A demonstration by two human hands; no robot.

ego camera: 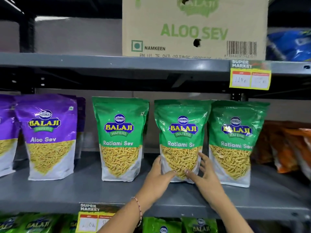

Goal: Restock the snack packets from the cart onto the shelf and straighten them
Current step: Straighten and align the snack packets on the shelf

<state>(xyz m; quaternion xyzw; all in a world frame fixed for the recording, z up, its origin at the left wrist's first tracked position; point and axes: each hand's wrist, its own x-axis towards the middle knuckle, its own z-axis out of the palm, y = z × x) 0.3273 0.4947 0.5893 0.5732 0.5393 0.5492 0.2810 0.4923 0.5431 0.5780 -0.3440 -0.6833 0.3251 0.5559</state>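
1. Your left hand and right hand clasp the middle Ratlami Sev packet, standing upright on the shelf.
2. Uneven pressure could topple it against the right packet.

**Snack packets standing on the grey shelf**

Three green packets marked "Ratlami Sev" stand upright in a row on the grey metal shelf. The left green packet stands apart from the other two. The middle green packet is upright near the shelf's front edge, its lower corners pressed between two hands, and its right side touches or slightly overlaps the right green packet. Each has a clear lower window showing thin yellow sticks. To the left stands a purple packet marked "Aloo Sev", upright, with more purple packets behind and beside it.
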